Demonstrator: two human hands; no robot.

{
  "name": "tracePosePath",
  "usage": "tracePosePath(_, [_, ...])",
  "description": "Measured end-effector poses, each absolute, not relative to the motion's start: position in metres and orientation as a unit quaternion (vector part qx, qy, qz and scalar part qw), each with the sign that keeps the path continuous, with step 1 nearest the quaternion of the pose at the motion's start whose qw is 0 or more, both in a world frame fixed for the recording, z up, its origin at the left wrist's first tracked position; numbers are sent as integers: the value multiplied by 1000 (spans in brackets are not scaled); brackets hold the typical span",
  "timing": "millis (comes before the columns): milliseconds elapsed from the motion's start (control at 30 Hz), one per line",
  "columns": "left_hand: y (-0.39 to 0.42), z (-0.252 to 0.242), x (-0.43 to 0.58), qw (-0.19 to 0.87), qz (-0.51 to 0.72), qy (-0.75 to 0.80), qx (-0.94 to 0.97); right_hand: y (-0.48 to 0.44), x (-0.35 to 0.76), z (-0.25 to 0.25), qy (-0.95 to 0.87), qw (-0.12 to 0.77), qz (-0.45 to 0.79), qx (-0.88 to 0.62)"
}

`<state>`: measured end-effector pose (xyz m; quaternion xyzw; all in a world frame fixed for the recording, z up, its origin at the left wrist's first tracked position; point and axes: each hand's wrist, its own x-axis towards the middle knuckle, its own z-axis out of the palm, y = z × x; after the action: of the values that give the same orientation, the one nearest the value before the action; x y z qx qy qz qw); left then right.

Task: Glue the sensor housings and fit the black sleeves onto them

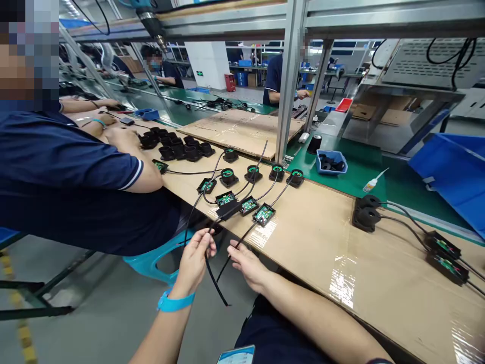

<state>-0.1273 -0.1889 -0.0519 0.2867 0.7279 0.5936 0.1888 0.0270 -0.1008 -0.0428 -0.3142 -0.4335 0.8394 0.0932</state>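
My left hand (197, 255) is closed in a pinch on a black cable (212, 226) that runs down from a black cover piece (228, 209) at the table edge. My right hand (248, 265) has its thumb and fingers around a second cable (247, 234), which comes from the nearest small black box with a green circuit board (264, 215). Both cables cross below my hands, their loose ends hanging past the edge. Other open boxes with boards (249, 205) lie beside it, wired to round black housings (295, 177) standing behind them.
A co-worker (68, 172) sits close on my left, near a cluster of black housings (182, 146). On the right lie two more wired units (367, 215). A blue bin of black parts (331, 163) and a glue bottle (370, 185) stand behind. A metal post (290, 86) rises at the back.
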Motion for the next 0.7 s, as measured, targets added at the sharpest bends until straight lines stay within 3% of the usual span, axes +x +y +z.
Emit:
tracePosePath(167, [-176, -47, -170, 115, 561, 780, 252, -101, -16, -46, -407, 104, 844, -334])
tracePosePath(400, [-175, -48, -173, 145, 467, 808, 329, -101, -62, -30, -366, 136, 863, -320])
tracePosePath(533, [-179, -32, -176, 138, 413, 812, 389, -108, -40, -19, -342, 193, 862, -322])
tracePosePath(700, [-148, 12, -173, 36, 381, 796, 469, -109, 33, -6, -326, 222, 861, -321])
